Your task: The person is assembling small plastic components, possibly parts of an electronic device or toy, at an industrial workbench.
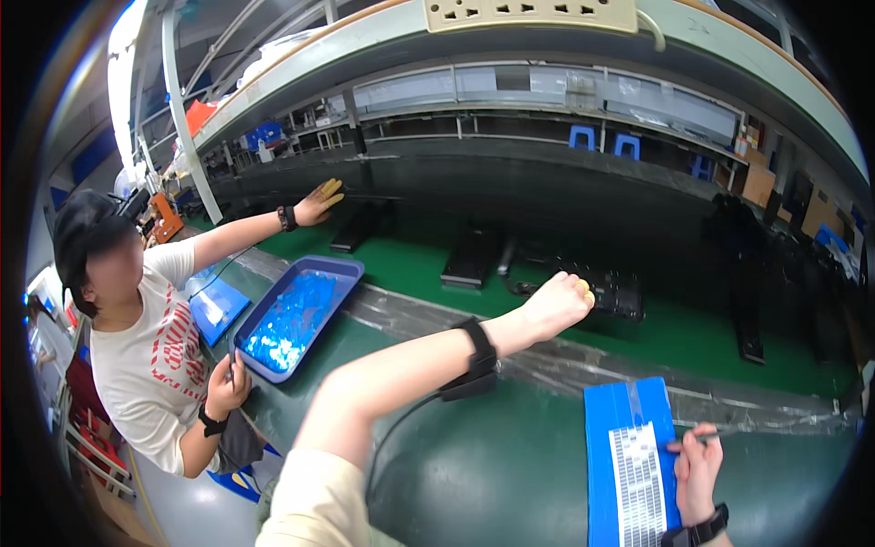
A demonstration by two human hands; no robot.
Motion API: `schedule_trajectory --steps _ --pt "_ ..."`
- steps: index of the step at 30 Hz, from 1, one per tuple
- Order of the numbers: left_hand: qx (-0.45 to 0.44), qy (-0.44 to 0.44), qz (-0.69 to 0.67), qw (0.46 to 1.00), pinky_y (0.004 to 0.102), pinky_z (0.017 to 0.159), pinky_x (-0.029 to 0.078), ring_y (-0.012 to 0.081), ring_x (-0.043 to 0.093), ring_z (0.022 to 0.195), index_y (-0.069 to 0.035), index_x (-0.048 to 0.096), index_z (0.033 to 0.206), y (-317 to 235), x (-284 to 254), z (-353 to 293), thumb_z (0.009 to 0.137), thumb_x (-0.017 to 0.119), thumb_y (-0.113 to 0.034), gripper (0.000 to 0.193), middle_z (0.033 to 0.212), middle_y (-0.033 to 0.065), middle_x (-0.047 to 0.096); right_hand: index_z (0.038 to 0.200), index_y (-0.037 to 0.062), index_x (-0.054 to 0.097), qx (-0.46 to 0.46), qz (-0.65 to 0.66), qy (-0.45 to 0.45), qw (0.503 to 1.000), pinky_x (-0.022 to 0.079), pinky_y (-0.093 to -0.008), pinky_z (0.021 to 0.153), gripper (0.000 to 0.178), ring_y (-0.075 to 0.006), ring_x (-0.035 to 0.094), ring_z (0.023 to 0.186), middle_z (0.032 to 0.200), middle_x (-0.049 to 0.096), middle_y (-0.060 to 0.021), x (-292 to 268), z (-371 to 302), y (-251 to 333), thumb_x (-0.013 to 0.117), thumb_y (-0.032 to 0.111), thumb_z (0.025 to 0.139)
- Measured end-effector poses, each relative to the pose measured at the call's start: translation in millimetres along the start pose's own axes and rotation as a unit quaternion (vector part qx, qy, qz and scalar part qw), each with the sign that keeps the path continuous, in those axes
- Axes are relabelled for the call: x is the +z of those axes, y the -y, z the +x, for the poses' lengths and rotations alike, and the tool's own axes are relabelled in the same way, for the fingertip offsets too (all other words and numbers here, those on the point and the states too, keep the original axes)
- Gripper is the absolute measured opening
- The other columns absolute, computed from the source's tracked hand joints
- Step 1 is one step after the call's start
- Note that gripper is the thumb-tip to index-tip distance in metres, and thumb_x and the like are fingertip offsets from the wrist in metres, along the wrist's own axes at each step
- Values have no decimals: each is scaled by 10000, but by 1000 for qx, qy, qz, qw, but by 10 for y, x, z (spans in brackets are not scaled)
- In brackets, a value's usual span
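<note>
My left hand (558,307) reaches over the green conveyor belt (547,330), fingers curled, with yellow covers on the fingertips. Just beyond its fingertips lies a black device with a cable (622,299); whether they grip it is hidden. At the lower right, my right hand (696,472) is closed in a pinch around a thin, dark, pen-like tool (711,435). Next to that hand is a blue board (602,410), bearing a white sheet of small printed labels (638,483). The tool's dark end points at the board's right edge.
Black box-shaped devices (469,260) lie along the belt. To the left, a person (137,310) reaches over it with a yellow-tipped hand (321,202). Beside them sit a blue tray (355,266) of shiny blue film pieces and another blue board (219,305). A shelf with sockets (533,14) hangs overhead.
</note>
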State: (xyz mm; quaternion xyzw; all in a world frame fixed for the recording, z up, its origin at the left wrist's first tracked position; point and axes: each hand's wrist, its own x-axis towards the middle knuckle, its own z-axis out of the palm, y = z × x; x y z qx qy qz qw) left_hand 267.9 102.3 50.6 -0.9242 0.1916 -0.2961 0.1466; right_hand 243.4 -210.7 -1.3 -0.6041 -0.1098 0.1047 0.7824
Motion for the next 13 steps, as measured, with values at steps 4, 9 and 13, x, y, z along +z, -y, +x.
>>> schedule_trajectory --steps 4,9,13 --pt "-51 7 -129 990 316 637 356 237 458 706 -26 482 743 -789 -799 -186 614 492 -66 135 707 96 459 828 84 410 -22 50 -55 997 335 -169 413 113 -46 344 370 467 371 19 -131 7 19 500 69 761" --pt "-74 141 -194 968 334 617 382 257 471 690 -3 508 728 -1647 -1237 -748 613 490 -53 127 695 113 471 812 62 424 -23 84 -65 994 349 -181 402 107 -56 343 349 461 401 -3 -21 48 -2 507 44 748" --pt "-86 153 -256 951 334 627 389 270 473 689 -10 478 729 -2015 -1120 -775 623 499 -75 126 681 119 477 822 52 427 -32 88 -51 994 330 -178 378 123 -62 374 361 581 535 -118 -109 -2 1 522 67 745"
